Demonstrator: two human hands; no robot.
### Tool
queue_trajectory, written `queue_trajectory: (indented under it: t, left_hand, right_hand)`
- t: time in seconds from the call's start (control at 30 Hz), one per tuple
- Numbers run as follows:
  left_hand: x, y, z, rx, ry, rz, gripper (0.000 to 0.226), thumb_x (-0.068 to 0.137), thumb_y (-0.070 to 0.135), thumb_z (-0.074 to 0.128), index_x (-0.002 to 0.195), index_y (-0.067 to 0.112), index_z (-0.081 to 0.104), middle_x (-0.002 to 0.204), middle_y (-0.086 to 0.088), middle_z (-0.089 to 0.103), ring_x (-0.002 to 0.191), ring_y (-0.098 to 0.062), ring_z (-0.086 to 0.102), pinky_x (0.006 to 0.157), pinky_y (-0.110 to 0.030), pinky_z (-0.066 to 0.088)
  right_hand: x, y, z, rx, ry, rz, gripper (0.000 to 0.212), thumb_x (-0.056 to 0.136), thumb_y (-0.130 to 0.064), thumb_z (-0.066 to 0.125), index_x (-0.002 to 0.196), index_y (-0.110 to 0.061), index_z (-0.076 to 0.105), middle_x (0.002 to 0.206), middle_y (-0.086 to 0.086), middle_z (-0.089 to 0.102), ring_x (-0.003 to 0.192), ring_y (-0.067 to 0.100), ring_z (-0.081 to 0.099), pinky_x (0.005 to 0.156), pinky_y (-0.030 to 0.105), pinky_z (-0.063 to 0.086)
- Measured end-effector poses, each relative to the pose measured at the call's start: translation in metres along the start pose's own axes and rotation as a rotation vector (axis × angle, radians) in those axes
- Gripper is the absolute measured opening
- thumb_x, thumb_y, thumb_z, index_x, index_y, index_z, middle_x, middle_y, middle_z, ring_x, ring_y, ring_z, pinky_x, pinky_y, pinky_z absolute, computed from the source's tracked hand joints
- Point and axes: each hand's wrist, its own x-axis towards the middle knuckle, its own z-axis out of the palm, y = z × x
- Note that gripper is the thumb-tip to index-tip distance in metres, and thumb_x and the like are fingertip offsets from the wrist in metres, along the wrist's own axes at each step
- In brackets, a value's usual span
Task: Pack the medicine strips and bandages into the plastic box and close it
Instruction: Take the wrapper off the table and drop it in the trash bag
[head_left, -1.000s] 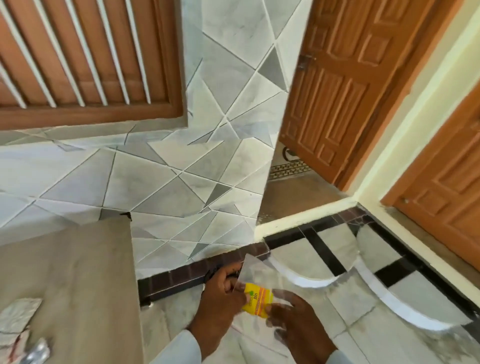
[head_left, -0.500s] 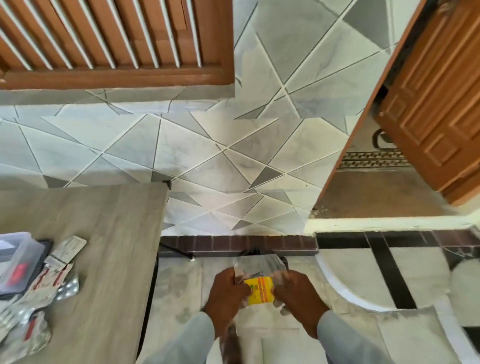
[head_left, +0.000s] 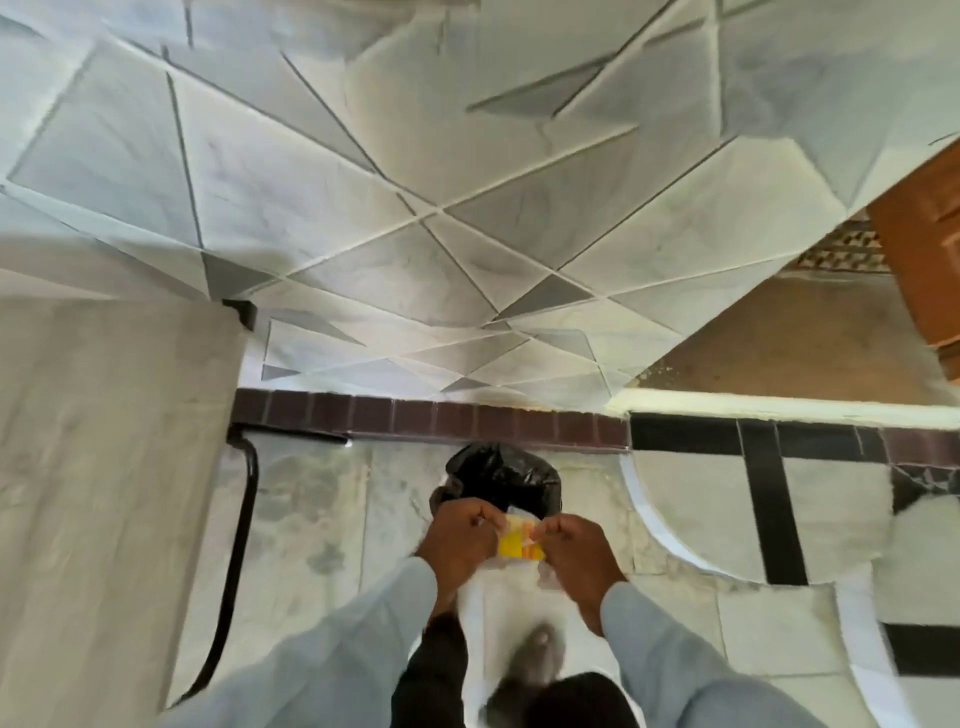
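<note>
Left hand (head_left: 460, 535) and right hand (head_left: 574, 545) both pinched on yellow packet (head_left: 519, 543), held above floor (head_left: 322, 519), near black bag (head_left: 501, 475). Table (head_left: 104, 467) at left.

A pale wood-grain worktop (head_left: 104, 467) fills the left side, with a black metal leg (head_left: 244, 545) curving down to a marble floor (head_left: 332, 519). A black plastic bag (head_left: 501, 475) sits on the floor near a band of dark brown skirting tiles (head_left: 415, 418). Behind rises a wall of grey and white angular tiles (head_left: 363, 182). An orange-brown wooden door (head_left: 930, 270) stands at the right edge.
</note>
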Motion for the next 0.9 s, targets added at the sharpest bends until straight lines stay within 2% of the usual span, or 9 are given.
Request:
queue_trajectory:
  t: [0.07,0.17,0.27,0.37,0.43,0.53,0.67,0.8,0.9]
  left_hand:
    - [0.037,-0.002,0.000,0.019,0.030,-0.027,0.027,0.078,-0.009,0.053,0.070,0.012,0.069,0.067,-0.001,0.063,0.063,-0.014,0.058,0.051,-0.017,0.048]
    - [0.084,-0.005,-0.003,-0.062,0.091,-0.168,0.005,0.071,0.007,0.067,0.074,0.003,0.068,0.062,-0.007,0.059,0.052,-0.014,0.055,0.044,-0.020,0.043]
    - [0.134,-0.028,-0.003,-0.128,0.094,-0.231,0.018,0.055,0.018,0.060,0.066,0.005,0.057,0.059,-0.008,0.049,0.042,-0.006,0.049,0.046,-0.020,0.041]
    - [0.168,-0.059,0.005,-0.253,0.075,-0.279,0.031,0.066,0.018,0.066,0.096,0.009,0.060,0.084,-0.009,0.058,0.076,-0.020,0.061,0.075,-0.035,0.057]
    - [0.190,-0.081,0.009,-0.205,0.059,-0.276,0.021,0.086,0.014,0.056,0.107,0.014,0.057,0.103,-0.007,0.058,0.097,-0.023,0.058,0.094,-0.042,0.053]
    - [0.215,-0.113,0.014,-0.168,0.128,-0.296,0.029,0.089,0.010,0.051,0.117,0.010,0.060,0.112,-0.008,0.058,0.101,-0.022,0.056,0.099,-0.047,0.050]
    - [0.227,-0.138,0.018,-0.115,0.172,-0.322,0.036,0.083,0.014,0.056,0.118,0.014,0.062,0.115,-0.006,0.063,0.102,-0.019,0.058,0.099,-0.045,0.049]
    - [0.233,-0.142,0.015,-0.090,0.203,-0.276,0.034,0.089,0.008,0.055,0.122,0.010,0.062,0.109,-0.006,0.063,0.100,-0.018,0.058,0.098,-0.038,0.050]
    - [0.237,-0.139,0.010,-0.068,0.186,-0.258,0.036,0.088,0.009,0.054,0.123,0.011,0.061,0.119,-0.009,0.063,0.110,-0.020,0.058,0.102,-0.040,0.047]
  right_hand:
    - [0.035,0.001,0.004,-0.034,0.003,-0.002,0.020,0.085,-0.002,0.057,0.068,-0.008,0.066,0.062,0.011,0.053,0.053,0.020,0.046,0.044,0.023,0.040]
    - [0.080,0.004,0.008,-0.033,-0.067,0.053,0.012,0.083,-0.014,0.063,0.074,-0.008,0.068,0.067,0.011,0.057,0.057,0.020,0.051,0.053,0.028,0.042]
    - [0.134,0.017,0.013,-0.011,-0.130,0.166,0.012,0.075,-0.016,0.068,0.070,-0.007,0.064,0.059,0.008,0.054,0.053,0.020,0.046,0.050,0.027,0.036]
    - [0.187,0.037,0.017,-0.082,-0.131,0.209,0.008,0.071,-0.018,0.071,0.068,-0.012,0.067,0.056,0.002,0.057,0.051,0.018,0.049,0.052,0.028,0.038]
    - [0.221,0.057,0.021,-0.128,-0.121,0.226,0.005,0.073,-0.020,0.070,0.073,-0.015,0.069,0.068,0.004,0.060,0.063,0.021,0.054,0.058,0.030,0.043]
    - [0.256,0.086,0.029,-0.187,-0.117,0.247,0.011,0.079,-0.020,0.063,0.084,-0.011,0.069,0.076,0.005,0.059,0.070,0.021,0.055,0.063,0.030,0.045]
    - [0.280,0.112,0.047,-0.229,-0.147,0.275,0.006,0.083,-0.022,0.061,0.080,-0.020,0.065,0.085,0.005,0.059,0.078,0.020,0.054,0.073,0.033,0.046]
    - [0.292,0.126,0.056,-0.232,-0.194,0.324,0.023,0.088,-0.018,0.056,0.109,-0.021,0.064,0.109,0.007,0.058,0.094,0.021,0.055,0.069,0.030,0.051]
    - [0.295,0.127,0.056,-0.259,-0.183,0.339,0.027,0.090,-0.016,0.053,0.115,-0.023,0.062,0.115,0.009,0.058,0.101,0.024,0.056,0.063,0.029,0.051]
